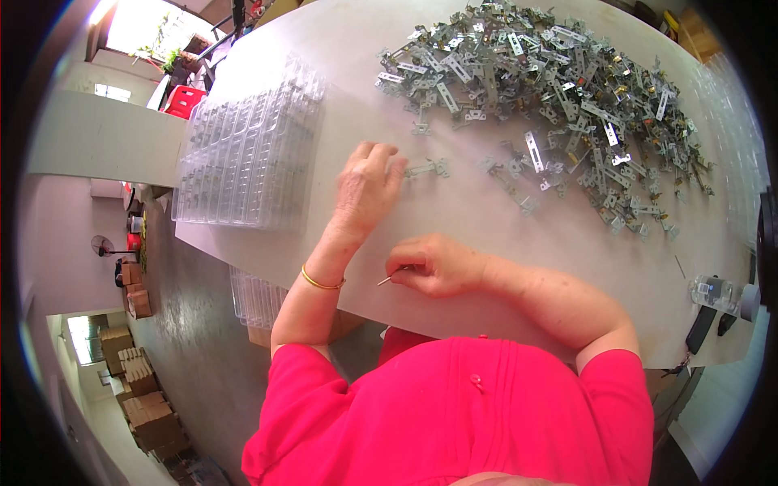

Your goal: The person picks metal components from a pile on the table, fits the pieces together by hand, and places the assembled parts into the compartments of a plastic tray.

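Note:
My left hand (pixel 369 185), with a gold bangle at the wrist, is over the table with its fingers curled down. Close against its thumb side lies a small metal bracket (pixel 429 168); whether the fingers grip its near end is hidden. Lower and to the right, my right hand (pixel 442 265) is closed around a thin metal rod (pixel 385 281), whose tip sticks out to the left. A big heap of metal brackets (pixel 551 89) covers the far right of the table, with a few loose ones (pixel 510 182) at its near edge.
Stacked clear plastic trays (pixel 247 162) filled with parts stand at the left table edge, more trays (pixel 255 298) below. To the right are a plastic bottle (pixel 717 296), a dark flat object (pixel 699 328) and clear plastic sheeting (pixel 733 138). Cardboard boxes (pixel 150 413) stand along the floor.

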The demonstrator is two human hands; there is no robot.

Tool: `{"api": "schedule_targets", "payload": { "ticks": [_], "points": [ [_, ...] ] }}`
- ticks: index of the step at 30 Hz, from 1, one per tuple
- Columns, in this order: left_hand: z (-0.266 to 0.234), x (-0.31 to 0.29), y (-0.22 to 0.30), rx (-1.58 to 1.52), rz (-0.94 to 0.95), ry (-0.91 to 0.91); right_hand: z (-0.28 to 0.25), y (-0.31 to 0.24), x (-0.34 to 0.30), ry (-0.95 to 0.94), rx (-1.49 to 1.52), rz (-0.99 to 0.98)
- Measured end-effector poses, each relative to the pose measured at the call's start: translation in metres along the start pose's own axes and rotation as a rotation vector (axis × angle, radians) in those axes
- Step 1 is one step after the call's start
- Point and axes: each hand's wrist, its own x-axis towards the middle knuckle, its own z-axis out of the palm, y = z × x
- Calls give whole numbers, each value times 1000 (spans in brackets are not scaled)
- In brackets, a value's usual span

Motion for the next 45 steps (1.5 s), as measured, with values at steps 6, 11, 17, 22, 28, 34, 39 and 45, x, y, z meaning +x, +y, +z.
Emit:
{"api": "schedule_targets", "payload": {
  "ticks": [6,11,17,22,28,34,39,45],
  "points": [
    [13,4,11,-79,340,-9,-8,2,-1,-1,347,131],
    [26,15,0,-73,429,27,-33,-25,5,7,477,231],
    [-1,41,43,-1217,-192,-260,-83,-88,8,503,253,52],
    [-14,59,79,-1469,-228,-326,-121,-123,-9,873,-160,42],
    [-23,66,113,-1585,-158,-355,-129,-128,-15,960,-514,34],
    [-21,65,117,-1524,-112,-319,-129,-128,-13,939,-543,87],
    [-21,63,113,-1475,-87,-290,-129,-123,-12,934,-551,97],
    [-22,61,110,-1425,-53,-269,-127,-122,-12,920,-572,87]
  ]
}}
